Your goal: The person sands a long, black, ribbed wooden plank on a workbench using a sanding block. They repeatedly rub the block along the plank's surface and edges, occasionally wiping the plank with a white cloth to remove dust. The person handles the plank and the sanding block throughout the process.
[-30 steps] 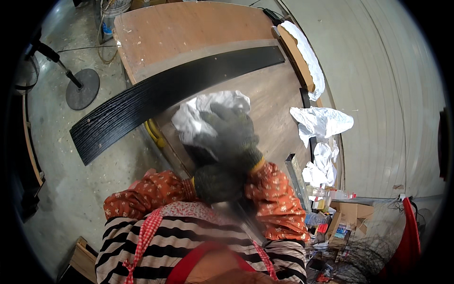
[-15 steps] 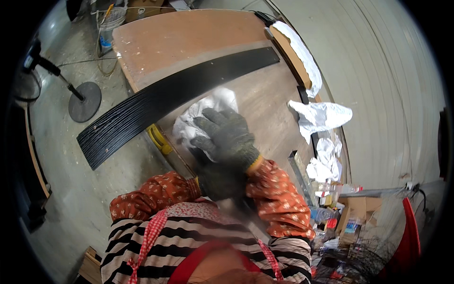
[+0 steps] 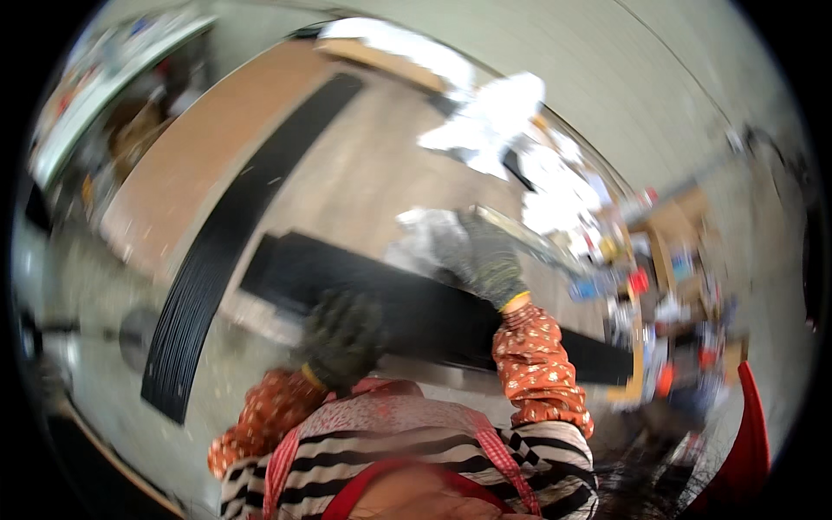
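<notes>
More of the nearer black board (image 3: 416,310) now shows; right grip (image 3: 487,260) holds white cloth (image 3: 418,239), left grip (image 3: 342,336) unclear.

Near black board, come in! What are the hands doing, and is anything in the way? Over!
Left hand at near black board, contact unclear. Right hand against crumpled white cloth, blurred. Board crosswise before the body, right forearm across it.

Over there the person's left hand (image 3: 342,334) and right hand (image 3: 490,260), bunched together a moment ago, are now apart, the left over the near edge of a black board (image 3: 390,303) now showing lengthwise across the body, the right by its far edge with the white cloth (image 3: 419,239).
</notes>
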Demonstrator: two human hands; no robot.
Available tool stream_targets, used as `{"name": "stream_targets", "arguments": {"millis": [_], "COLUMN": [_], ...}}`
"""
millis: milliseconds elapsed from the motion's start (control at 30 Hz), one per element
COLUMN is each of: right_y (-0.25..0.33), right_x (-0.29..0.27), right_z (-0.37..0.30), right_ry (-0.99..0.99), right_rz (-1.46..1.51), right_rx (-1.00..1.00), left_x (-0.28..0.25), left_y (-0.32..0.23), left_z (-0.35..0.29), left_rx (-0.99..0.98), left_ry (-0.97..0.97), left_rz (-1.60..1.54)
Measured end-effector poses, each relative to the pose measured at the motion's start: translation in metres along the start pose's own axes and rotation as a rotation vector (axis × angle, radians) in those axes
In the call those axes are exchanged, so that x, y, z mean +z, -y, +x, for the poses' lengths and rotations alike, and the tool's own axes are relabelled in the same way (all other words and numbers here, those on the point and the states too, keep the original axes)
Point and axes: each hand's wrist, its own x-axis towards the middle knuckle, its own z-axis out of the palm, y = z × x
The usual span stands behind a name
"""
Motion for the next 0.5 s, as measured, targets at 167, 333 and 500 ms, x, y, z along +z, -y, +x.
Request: {"name": "stream_targets", "arguments": {"millis": [167,333,500], "right_y": [-0.011,0.006,0.007], "right_x": [-0.007,-0.033,-0.013], "right_z": [-0.095,-0.148,-0.180], "right_ry": [0.219,0.357,0.218], "right_rz": [0.445,0.347,0.294], "right_rx": [0.167,0.241,0.159], "left_x": [0.004,0.045,0.053], "left_y": [-0.022,-0.049,-0.074], "left_z": [0.033,0.090,0.084], "left_rx": [0.014,0.239,0.208], "left_ry": [0.456,0.859,0.916], "left_rz": [0.004,0.026,0.038]}}
